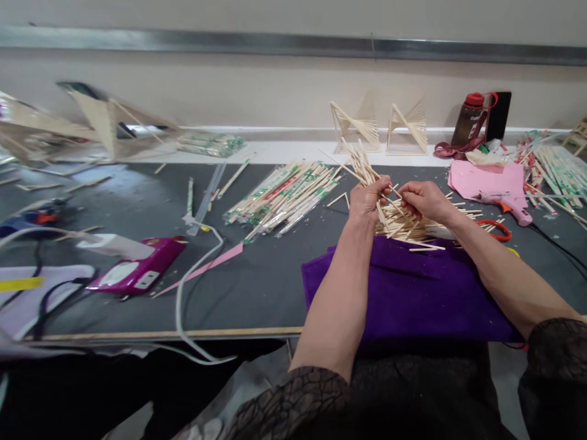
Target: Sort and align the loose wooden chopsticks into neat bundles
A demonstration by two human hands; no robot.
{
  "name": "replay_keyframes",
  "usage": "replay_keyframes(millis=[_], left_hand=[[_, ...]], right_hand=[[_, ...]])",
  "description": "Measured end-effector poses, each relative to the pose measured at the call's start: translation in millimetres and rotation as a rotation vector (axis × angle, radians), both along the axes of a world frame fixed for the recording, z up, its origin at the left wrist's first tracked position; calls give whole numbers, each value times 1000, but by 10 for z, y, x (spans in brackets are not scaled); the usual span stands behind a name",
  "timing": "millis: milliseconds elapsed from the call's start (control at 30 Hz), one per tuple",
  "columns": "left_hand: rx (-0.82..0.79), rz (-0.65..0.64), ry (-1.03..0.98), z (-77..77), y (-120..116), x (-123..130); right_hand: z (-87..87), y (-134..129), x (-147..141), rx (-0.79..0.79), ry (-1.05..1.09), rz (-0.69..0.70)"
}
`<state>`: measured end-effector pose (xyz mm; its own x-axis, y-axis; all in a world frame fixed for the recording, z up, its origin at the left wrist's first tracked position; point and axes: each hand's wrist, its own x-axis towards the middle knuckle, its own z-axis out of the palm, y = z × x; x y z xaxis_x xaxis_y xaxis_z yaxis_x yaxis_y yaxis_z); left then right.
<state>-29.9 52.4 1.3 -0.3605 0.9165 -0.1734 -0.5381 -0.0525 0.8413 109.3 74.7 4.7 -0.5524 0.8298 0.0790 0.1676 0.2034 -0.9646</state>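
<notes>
My left hand is closed around a bundle of thin wooden chopsticks, which fan out above the fist. Close beside it on the right, my right hand is pinched on a single chopstick that slants between the two hands. Beneath both hands lies a loose pile of chopsticks. This pile borders a purple cloth spread at the table's front edge. The fingertips of my right hand are partly hidden.
Wrapped chopsticks lie left of my hands. Two twisted stick models stand by the wall, near a bottle. At right are a pink glue gun, pink paper and orange-handled scissors. A white cable crosses the grey table.
</notes>
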Motion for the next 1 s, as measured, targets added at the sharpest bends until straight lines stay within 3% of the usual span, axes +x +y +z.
replay_keyframes(millis=[167,367,467,633,767,1000], left_hand=[[8,-24,13,1,-6,-8],[4,-172,-65,13,-10,-59],[14,-224,-115,14,-1,-102],[126,-120,-253,-36,25,-214],[113,-70,-288,-75,39,-238],[47,47,-531,-40,72,-183]], right_hand=[[34,-21,5,-136,30,-2],[75,-50,13,-387,156,142],[81,-56,-6,-434,237,139],[68,41,31,-526,354,-8],[47,126,88,-623,429,-41],[-6,140,107,-520,440,-13]])
